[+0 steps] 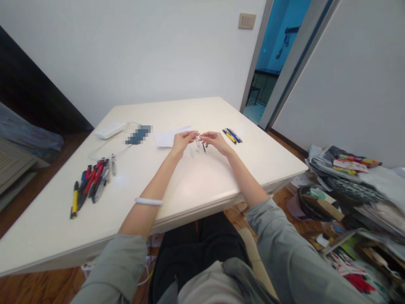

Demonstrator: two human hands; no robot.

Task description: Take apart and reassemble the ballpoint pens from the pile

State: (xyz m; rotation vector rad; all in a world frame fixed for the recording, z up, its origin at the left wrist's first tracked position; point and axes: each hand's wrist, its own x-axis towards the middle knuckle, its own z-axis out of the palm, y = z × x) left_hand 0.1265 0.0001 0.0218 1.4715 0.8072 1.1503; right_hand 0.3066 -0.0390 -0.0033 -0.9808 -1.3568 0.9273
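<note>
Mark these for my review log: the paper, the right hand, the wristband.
Paper (pixel 164 139): head view, on its bare left part.
Right hand (pixel 215 140): head view, on the back of the hand.
Wristband (pixel 148 202): head view, on the middle of its visible band.

Smooth tabletop (pixel 202 181) (softly glossy), matt paper (pixel 164 138).

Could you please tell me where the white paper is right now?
In the head view, the white paper lies on the table, just left of and beyond the left hand, right of the pixelated patch.
</note>
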